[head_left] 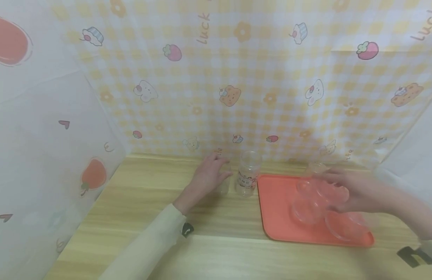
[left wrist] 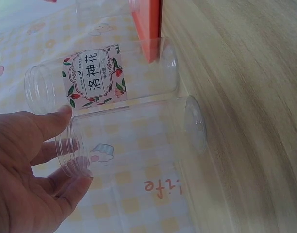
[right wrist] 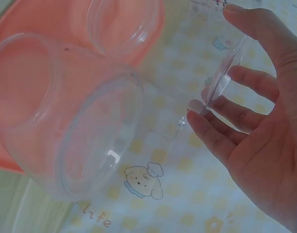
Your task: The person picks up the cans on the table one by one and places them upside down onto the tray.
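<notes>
My left hand [head_left: 208, 174] grips the open neck of a clear plastic jar [left wrist: 134, 138] standing on the table. In the left wrist view the thumb and fingers curl around its threaded rim. Close beside that jar is a second clear jar [left wrist: 148, 68] with a floral paper label [left wrist: 95, 77]. Above the orange tray, my right hand [head_left: 359, 190] holds a thin clear plastic piece [right wrist: 223, 75], seen nearly edge-on between thumb and fingers. It looks like a lid, though its full shape is unclear. A larger clear round container [right wrist: 97, 136] stands near that hand.
The orange tray [head_left: 275, 210] lies on the right of the wooden table [head_left: 223, 252]. Several clear round containers are on it, including one near its front right corner [head_left: 345, 229]. A patterned cloth [head_left: 216, 77] hangs behind the table, and a pale cloth [head_left: 44, 175] at the left.
</notes>
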`<state>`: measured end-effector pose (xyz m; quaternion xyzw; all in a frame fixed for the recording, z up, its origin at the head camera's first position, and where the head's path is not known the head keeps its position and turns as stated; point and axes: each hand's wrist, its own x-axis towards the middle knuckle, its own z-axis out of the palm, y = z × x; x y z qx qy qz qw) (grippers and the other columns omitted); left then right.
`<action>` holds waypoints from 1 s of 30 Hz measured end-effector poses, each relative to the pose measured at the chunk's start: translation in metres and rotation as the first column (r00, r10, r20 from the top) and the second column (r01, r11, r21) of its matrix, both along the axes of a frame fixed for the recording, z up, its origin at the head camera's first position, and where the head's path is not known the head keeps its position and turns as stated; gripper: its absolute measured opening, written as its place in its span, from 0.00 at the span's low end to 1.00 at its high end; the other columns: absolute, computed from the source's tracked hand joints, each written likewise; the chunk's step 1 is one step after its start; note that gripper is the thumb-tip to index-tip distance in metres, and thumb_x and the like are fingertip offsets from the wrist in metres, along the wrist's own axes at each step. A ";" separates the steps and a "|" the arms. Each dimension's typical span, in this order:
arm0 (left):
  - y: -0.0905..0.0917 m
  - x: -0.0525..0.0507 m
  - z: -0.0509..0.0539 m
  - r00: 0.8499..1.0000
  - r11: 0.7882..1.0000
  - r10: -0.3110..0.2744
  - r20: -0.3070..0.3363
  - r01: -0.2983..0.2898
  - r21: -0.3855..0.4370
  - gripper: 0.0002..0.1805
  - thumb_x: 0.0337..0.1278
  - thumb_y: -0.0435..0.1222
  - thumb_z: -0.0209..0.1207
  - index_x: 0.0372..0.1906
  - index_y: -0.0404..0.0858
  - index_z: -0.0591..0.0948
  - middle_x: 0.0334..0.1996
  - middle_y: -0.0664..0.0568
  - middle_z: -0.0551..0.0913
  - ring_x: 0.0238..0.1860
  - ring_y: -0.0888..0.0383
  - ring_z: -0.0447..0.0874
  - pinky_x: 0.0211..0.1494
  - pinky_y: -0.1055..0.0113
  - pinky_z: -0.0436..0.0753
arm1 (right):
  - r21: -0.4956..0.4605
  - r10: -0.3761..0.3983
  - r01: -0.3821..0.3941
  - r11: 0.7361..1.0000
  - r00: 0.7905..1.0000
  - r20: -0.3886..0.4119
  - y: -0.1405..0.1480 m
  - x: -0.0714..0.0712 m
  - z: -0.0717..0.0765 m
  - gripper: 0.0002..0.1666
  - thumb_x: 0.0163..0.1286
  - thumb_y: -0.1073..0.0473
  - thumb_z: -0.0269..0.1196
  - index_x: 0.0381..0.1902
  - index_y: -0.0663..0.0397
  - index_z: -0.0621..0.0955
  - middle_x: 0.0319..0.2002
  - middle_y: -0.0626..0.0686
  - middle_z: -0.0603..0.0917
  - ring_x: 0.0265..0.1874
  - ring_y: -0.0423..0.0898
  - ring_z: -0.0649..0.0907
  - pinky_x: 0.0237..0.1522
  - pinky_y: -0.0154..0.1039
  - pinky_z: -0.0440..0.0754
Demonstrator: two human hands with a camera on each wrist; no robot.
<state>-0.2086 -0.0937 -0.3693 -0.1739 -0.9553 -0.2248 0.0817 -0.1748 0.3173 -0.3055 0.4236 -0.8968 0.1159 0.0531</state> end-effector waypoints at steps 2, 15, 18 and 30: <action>0.000 0.000 0.000 1.000 1.000 0.000 -0.001 0.000 -0.001 0.28 0.64 0.50 0.66 0.63 0.40 0.80 0.53 0.47 0.77 0.53 0.52 0.76 0.55 0.60 0.81 | -0.010 0.021 -0.021 1.000 1.000 0.021 -0.003 -0.001 -0.003 0.50 0.44 0.53 0.83 0.68 0.41 0.78 0.53 0.43 0.81 0.44 0.41 0.82 0.37 0.41 0.86; 0.000 0.000 0.001 1.000 1.000 -0.005 0.002 0.005 0.015 0.27 0.64 0.48 0.66 0.62 0.38 0.81 0.54 0.47 0.78 0.53 0.51 0.75 0.57 0.59 0.80 | 0.031 0.066 -0.067 0.997 0.997 0.027 -0.003 -0.005 -0.024 0.49 0.45 0.53 0.83 0.66 0.52 0.78 0.57 0.50 0.79 0.47 0.47 0.82 0.38 0.41 0.85; 0.000 0.000 0.001 1.000 1.000 -0.007 -0.002 0.007 0.018 0.26 0.64 0.48 0.67 0.61 0.38 0.81 0.54 0.46 0.78 0.54 0.51 0.75 0.58 0.59 0.80 | 0.033 0.063 -0.064 0.997 0.998 0.029 -0.005 -0.005 -0.025 0.50 0.45 0.53 0.83 0.67 0.53 0.77 0.57 0.50 0.79 0.49 0.48 0.82 0.39 0.43 0.86; 0.001 -0.001 0.002 1.000 1.000 0.005 0.018 -0.004 -0.015 0.27 0.65 0.49 0.65 0.62 0.38 0.80 0.56 0.46 0.78 0.57 0.50 0.75 0.61 0.58 0.78 | 0.048 0.042 -0.042 0.998 0.999 -0.001 -0.008 -0.004 -0.030 0.51 0.44 0.54 0.84 0.67 0.54 0.76 0.58 0.50 0.78 0.50 0.50 0.81 0.39 0.44 0.86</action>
